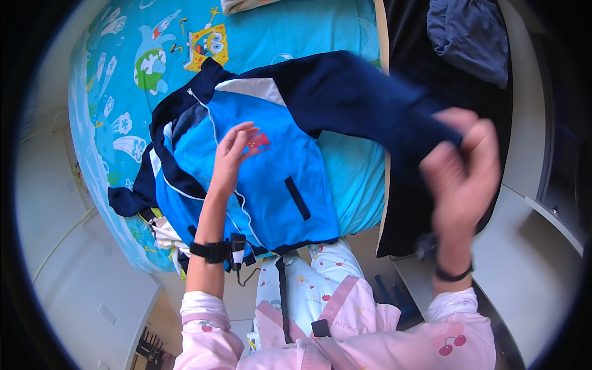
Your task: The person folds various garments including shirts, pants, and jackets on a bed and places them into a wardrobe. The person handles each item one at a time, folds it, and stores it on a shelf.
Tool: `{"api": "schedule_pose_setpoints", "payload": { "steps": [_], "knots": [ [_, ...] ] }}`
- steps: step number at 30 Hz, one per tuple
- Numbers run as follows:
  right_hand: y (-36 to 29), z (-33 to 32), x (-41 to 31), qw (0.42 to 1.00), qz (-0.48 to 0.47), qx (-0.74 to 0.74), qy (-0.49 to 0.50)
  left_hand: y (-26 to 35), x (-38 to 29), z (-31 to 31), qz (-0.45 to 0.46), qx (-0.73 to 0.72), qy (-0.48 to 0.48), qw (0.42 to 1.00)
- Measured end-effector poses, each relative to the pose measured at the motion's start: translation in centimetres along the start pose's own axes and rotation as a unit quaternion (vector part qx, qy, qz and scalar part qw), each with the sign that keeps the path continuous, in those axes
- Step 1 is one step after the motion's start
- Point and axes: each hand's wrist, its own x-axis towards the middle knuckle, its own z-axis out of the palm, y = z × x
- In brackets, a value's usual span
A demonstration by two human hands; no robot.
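Note:
A blue zip jacket with navy sleeves, white shoulder panels and a red emblem on the chest lies front up on the bed, its zipper undone. Its sleeve on the right is stretched out sideways past the bed's edge. My right hand, blurred by motion, grips the end of that sleeve. Above the jacket's chest, beside the emblem, my left hand holds nothing, its fingers loosely curled and apart. The other sleeve lies bent at the left, with its cuff by the bed's edge.
A turquoise cartoon-print sheet covers the bed. Crumpled clothes lie partly under the jacket at the left. To the right, a black surface adjoins the bed and bears a folded dark grey garment. A white cabinet stands at the right.

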Motion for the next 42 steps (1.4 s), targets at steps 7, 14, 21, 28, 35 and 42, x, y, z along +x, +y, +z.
{"api": "schedule_pose_setpoints", "payload": {
  "steps": [7,14,21,28,35,42],
  "knots": [
    [0.2,16.8,-8.7,0.900,-0.095,0.197,-0.376,-8.4,-12.2,-9.7,-0.046,-0.492,0.074,0.866],
    [17.0,20.7,-9.9,0.965,0.233,0.010,-0.122,-12.7,-16.5,-13.6,-0.086,-0.509,0.314,0.797],
    [22.5,21.7,-4.9,0.926,0.372,0.048,0.042,-10.4,-17.4,-12.0,-0.072,-0.332,0.357,0.870],
    [23.2,18.7,-2.8,0.954,0.285,-0.020,0.087,-12.4,-23.4,-8.8,-0.186,-0.282,0.319,0.886],
    [14.1,22.0,-5.8,0.966,-0.054,-0.208,-0.145,-15.4,-24.4,-13.2,-0.152,-0.135,0.377,0.903],
    [11.1,33.6,-12.4,0.873,-0.074,-0.171,-0.450,-12.2,-17.0,-32.0,0.093,-0.001,0.566,0.819]
  ]
}}
